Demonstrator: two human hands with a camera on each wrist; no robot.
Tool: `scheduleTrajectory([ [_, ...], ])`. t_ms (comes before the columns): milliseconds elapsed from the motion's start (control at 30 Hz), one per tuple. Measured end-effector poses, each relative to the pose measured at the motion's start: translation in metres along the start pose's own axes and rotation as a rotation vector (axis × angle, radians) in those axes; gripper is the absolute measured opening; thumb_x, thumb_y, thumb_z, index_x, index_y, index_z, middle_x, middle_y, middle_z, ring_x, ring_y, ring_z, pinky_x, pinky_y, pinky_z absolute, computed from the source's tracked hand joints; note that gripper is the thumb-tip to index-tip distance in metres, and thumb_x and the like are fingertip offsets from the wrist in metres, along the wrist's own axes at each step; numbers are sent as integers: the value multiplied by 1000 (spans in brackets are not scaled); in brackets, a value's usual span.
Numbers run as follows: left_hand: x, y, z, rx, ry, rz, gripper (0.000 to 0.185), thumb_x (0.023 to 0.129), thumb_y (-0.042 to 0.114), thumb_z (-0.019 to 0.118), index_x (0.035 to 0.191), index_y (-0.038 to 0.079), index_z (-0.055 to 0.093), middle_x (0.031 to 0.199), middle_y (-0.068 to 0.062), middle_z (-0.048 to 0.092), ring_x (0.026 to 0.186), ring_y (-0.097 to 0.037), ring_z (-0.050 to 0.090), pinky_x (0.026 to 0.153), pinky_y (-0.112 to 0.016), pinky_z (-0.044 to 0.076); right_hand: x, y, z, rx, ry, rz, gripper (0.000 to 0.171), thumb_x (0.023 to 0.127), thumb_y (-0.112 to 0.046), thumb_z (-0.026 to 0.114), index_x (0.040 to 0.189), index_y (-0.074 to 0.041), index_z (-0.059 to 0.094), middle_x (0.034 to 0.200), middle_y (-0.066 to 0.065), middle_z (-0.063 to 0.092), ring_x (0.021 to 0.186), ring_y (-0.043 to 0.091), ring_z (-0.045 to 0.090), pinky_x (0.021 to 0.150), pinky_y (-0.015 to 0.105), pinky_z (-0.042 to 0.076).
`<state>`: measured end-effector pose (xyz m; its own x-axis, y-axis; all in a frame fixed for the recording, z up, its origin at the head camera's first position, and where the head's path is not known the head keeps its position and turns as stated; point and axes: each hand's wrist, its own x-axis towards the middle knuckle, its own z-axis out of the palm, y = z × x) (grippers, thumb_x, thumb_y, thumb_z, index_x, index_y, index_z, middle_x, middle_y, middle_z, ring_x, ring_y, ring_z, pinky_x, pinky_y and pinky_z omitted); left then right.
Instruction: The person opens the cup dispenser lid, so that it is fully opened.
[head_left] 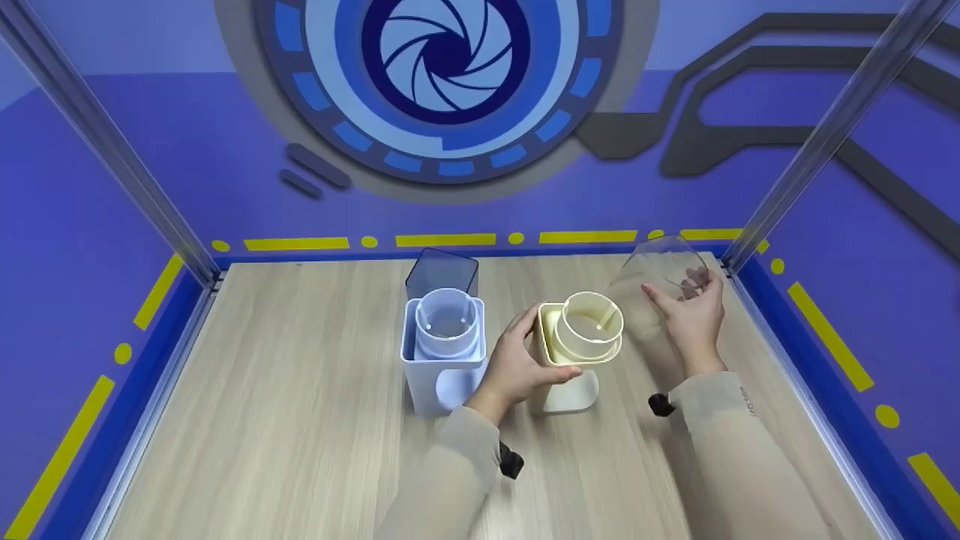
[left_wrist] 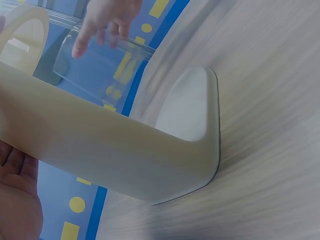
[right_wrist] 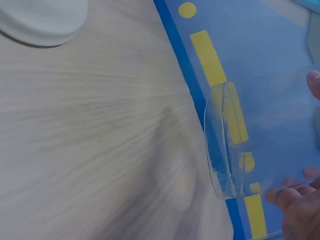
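Observation:
My left hand [head_left: 517,365] grips the upper part of a cream plastic stand [head_left: 577,394], which has a round cup-like ring on top and a rounded foot. In the left wrist view its tall body [left_wrist: 110,145] crosses the frame, its base on the table. My right hand [head_left: 694,319] holds a clear plastic container [head_left: 660,266], thumb on one side and fingers on the other, to the right of the stand. The right wrist view shows this transparent container [right_wrist: 270,130] apart from the table. A matching pale blue stand [head_left: 442,367] stands left of my left hand.
A dark see-through container [head_left: 442,270] is directly behind the blue stand. The wood-grain table [head_left: 300,405] is bordered by blue printed walls [head_left: 150,150] and metal posts [head_left: 840,124] at the back corners.

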<state>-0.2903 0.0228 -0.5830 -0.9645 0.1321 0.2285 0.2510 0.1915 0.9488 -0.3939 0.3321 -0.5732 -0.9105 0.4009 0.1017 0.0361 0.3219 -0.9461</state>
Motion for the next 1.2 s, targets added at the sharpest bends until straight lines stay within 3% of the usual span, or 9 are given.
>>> scheduleTrajectory([
  [133,-1,-1,2,-1,4,4,118,54,44,102,156,25,46,151,7,55,145,-12,48,127,-39,36,0,7,2,-7,-14,-6,116,69,-41,97,159,-18,27,160,2,44,148,23,44,124,40,40],
  [367,0,0,2,-1,-1,-9,118,54,44,103,156,27,46,151,8,54,145,-10,48,126,-37,36,4,12,4,-90,-29,-3,123,65,-56,94,159,-15,27,160,5,44,146,27,45,122,41,42],
  [867,-1,0,3,27,-12,-23,123,55,48,101,159,19,42,158,2,50,150,-18,44,128,-43,34,4,27,7,-130,-79,15,120,70,-59,91,160,-15,25,164,7,39,150,30,41,126,45,38],
  [1200,-2,-1,0,7,-12,-14,122,56,48,101,159,23,41,158,4,49,150,-13,42,129,-40,32,4,34,11,-119,-96,-27,116,79,-43,91,163,-14,17,164,12,38,152,30,39,128,43,35],
])
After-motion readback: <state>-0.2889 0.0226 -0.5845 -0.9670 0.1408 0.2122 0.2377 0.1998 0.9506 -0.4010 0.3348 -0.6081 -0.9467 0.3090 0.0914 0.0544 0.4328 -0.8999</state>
